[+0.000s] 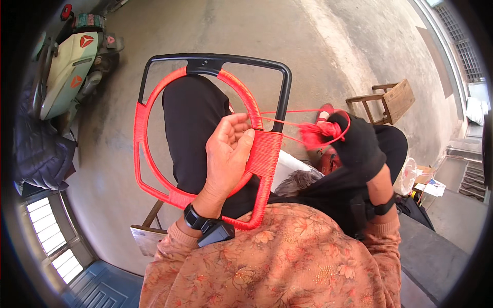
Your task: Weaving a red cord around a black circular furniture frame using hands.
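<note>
A metal frame (285,84), a rounded rectangle with a ring inside, rests across my lap. Its far part is bare black; the ring, the near part and the joints are wound closely with red cord (264,151). My bare left hand (228,151) grips the right side of the ring, thumb on the wound joint and fingers curled at the inner edge. Out to the right, my right hand (359,143), in a black glove, holds a bundle of loose red cord (312,134). Several strands stretch from it to the frame. The right fingertips are partly hidden.
A small wooden stool (393,102) stands on the concrete floor at right. At far left is a pale scooter (69,77) with a dark padded cover (43,159) below it. Another wooden stool (146,238) shows at lower left. A clear plastic container (408,174) and papers sit at right.
</note>
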{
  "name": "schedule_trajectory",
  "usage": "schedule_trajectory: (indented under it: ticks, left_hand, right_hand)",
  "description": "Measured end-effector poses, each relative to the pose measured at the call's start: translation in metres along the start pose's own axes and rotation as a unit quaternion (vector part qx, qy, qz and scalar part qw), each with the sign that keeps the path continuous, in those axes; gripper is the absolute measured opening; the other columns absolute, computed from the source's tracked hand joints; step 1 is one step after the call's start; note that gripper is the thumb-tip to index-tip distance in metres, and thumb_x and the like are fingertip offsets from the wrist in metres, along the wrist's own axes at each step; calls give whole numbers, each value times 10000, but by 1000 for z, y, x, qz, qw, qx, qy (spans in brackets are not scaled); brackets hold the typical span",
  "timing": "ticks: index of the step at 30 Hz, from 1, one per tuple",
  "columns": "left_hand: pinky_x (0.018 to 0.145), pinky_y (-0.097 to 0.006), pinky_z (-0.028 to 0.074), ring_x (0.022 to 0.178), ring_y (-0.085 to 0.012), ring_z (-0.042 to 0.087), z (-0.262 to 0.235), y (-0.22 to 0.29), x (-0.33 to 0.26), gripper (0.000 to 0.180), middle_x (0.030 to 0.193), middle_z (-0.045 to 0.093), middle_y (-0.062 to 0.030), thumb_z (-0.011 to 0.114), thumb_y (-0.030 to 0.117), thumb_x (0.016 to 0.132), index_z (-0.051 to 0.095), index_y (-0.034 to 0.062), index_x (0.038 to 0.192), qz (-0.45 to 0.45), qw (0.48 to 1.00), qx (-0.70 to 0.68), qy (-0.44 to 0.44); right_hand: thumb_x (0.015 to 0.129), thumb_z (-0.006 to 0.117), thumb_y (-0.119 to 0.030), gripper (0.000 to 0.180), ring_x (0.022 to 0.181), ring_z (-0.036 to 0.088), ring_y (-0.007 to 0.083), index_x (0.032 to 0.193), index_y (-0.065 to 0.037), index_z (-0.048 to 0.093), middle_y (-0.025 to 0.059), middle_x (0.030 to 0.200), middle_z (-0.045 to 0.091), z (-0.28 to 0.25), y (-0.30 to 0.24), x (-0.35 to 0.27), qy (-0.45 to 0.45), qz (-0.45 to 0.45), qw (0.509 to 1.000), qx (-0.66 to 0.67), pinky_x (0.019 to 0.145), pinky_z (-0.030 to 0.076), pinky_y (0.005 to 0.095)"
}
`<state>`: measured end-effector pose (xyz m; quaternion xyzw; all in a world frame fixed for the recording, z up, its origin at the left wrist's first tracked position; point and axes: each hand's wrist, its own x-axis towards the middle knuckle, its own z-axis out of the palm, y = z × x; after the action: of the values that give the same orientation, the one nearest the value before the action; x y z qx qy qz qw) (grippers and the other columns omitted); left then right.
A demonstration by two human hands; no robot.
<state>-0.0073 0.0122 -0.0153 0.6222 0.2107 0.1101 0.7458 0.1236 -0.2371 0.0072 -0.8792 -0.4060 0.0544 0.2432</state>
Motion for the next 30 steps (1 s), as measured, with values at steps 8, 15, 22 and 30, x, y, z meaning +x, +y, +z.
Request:
schedule_trajectory:
  ticks: [8,15,22,30]
  left_hand:
    - [754,-218,498,847,-80,621,-2,-1,1,271,938,660,-68,553,14,949,501,-46,1207,-55,997,-55,-8]
    - [769,-221,507,861,-90,632,2,0,0,271,958,668,-89,541,2,951,496,-58,1212,-59,996,-66,-29]
    - [726,-233,538,828,-99,660,-4,-1,-1,160,957,695,-110,551,24,956,555,-43,1102,-71,995,-55,-34]
    - [618,-205,497,736,-65,635,-8,-3,0,116,851,693,-62,568,94,974,572,-15,1017,-97,992,-86,-10]
  right_hand:
    - [929,598,-132,161,841,642,129,1043,-23,629,46,930,675,-71,135,-67,329,416,803,274,777,498,269]
    - [901,480,37,386,1180,558,301,1282,12,538,183,1245,593,-16,40,-102,40,210,973,-90,1023,419,350]
    - [964,572,-248,280,689,640,159,1069,9,610,78,764,663,64,-29,24,-208,254,702,632,657,523,280]
    - [930,588,-299,306,787,637,171,1040,-13,593,141,1054,671,50,-20,11,-75,291,602,739,684,520,297]
